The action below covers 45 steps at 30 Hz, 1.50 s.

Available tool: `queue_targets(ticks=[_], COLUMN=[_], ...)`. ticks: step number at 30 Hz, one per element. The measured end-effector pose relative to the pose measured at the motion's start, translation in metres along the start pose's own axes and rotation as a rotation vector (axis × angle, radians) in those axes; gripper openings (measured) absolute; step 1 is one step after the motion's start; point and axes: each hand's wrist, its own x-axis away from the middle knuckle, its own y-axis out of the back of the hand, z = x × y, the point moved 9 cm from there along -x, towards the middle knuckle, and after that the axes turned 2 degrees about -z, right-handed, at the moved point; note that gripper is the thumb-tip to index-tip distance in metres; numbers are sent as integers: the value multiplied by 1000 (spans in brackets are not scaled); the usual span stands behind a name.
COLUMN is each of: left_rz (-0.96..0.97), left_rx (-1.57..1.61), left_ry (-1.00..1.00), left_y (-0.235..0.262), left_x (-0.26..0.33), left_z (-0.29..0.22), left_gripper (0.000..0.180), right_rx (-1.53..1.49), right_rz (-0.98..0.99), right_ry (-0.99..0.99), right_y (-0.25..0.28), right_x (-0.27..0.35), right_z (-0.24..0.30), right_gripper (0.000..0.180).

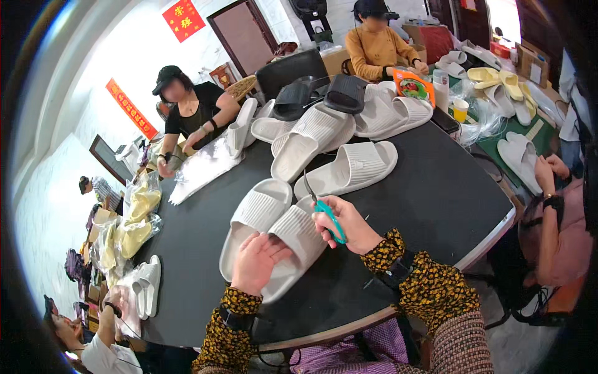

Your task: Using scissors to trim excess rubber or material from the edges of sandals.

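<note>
While the fingers of the right hand [352,227] are wrapped around small teal-handled scissors [331,220], the left hand [256,263] has its fingers loosely stretched. Two light grey ribbed slippers [259,204] lie under those fingers on the black counter [436,202].

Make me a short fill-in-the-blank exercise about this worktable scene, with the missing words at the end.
1. The right hand holds a teal-handled cutting tool, its tip pointing ____ from the person.
2. The nearest grey slippers, partly covered by the left hand, lie on a tabletop colored ____.
3. The bagged slippers at the left are pale ____.
4. The square wall poster has a ____ background.

Missing words: away; black; yellow; red.
</note>
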Motion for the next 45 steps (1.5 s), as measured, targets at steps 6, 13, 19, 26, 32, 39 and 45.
queue_targets(ticks=[6, 13, 19, 26, 32, 39, 45], left_rz=[-108, -152, -129, -72, -25, -11, 1], left_rx=[-274, -307, -214, -246, -255, -341, -348], left_ry=[-275, -540, -562, -537, -548, -506, -464], left_y=[1, 12, 36, 38, 30, 22, 20], left_x=[8, 11, 10, 11, 17, 18, 20], left_z=[-43, -71, -74, -69, -60, -51, -41], left_gripper=[11, 36, 52, 54, 56, 62, 66], right_rx=[235, 485, 872, 940, 871, 800, 843], right_rz=[51, 69, 173, 167, 153, 125, 44], right_ry=[36, 284, 212, 202, 122, 264, 378], right_y=[-13, -15, -33, -31, -32, -35, -35], right_x=[4, 5, 11, 7, 8, 14, 17], right_z=[6, 6, 1, -9, -12, 3, 15], right_gripper=[41, 48, 48, 43, 45, 38, 41])
